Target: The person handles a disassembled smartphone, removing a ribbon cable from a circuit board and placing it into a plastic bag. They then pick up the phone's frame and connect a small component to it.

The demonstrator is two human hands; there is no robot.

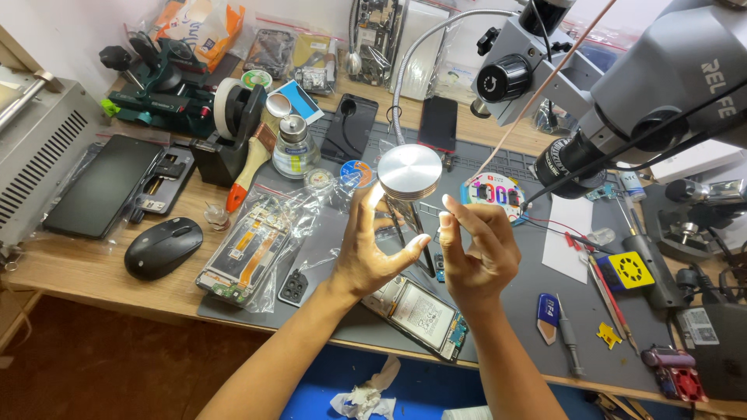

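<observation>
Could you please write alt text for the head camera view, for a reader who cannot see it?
Two bare hands, left hand and right hand, are raised close together above a grey work mat, under a round lamp head. An opened phone lies below them; a black mouse and a microscope flank the cluttered wooden bench.

left hand [372,253] | right hand [476,250] | raised over opened phone [420,317] | pinching something, perhaps
</observation>
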